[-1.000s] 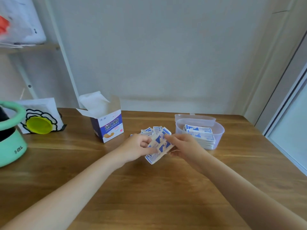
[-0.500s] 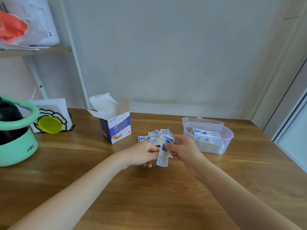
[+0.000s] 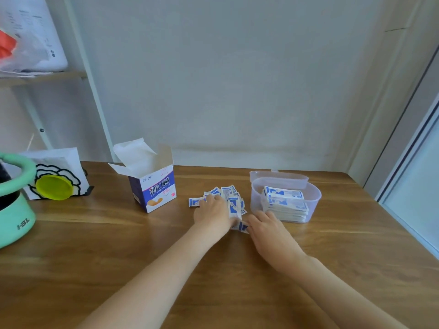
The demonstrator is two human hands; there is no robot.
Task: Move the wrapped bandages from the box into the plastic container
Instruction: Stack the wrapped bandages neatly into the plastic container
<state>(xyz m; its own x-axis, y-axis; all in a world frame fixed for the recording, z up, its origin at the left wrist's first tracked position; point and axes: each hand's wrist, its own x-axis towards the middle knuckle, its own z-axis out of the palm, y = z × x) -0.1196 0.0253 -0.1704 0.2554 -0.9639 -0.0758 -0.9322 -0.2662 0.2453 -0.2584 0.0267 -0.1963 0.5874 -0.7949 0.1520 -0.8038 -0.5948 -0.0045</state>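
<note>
Both forearms are bare up to the frame's edge, and the left hand and right hand wear nothing.

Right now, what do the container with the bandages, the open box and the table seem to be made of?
Plastic container: translucent plastic, smooth; the stacked bandages show through its wall. Open box: thin printed cardboard, slightly glossy, with creased flaps. Table: wood or wood-look laminate, grain lines with a soft sheen; which one cannot be told.

- A mint-green pot at the left edge of the wooden surface.
- A flower-printed card behind a yellow-green disc.
- A white bag on the shelf, upper left.
</note>
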